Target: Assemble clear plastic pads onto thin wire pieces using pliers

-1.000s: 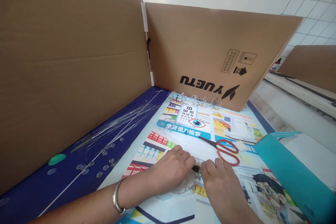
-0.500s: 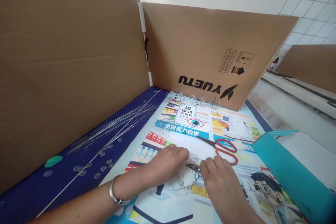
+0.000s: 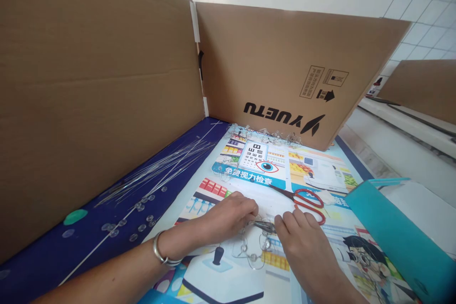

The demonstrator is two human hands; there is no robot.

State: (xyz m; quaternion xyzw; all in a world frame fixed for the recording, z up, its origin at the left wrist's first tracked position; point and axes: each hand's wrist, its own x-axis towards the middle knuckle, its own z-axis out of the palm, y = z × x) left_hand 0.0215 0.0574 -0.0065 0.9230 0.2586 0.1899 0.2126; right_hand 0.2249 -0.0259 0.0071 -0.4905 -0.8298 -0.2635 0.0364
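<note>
My right hand (image 3: 299,235) is closed around the handles of small pliers (image 3: 264,226), whose jaws point left toward my left hand (image 3: 233,216). The fingers of my left hand are pinched on a thin wire at the jaw tips. From there a looped wire chain with clear round beads (image 3: 253,257) hangs down onto the printed sheet. Just beyond my hands, red-handled scissors (image 3: 309,200) lie with their dark blades pointing left. How the jaws meet the wire is too small to tell.
Straight wires (image 3: 156,173) and loose clear beads (image 3: 140,206) lie on the blue surface at left, near a green piece (image 3: 75,217). Cardboard panels (image 3: 278,57) stand left and behind. More beaded wire (image 3: 265,134) lies at the back; a teal box (image 3: 395,232) is at right.
The view has shifted slightly. My hands stay close together at the pliers, and the beaded wire loop below them now hangs more spread out.
</note>
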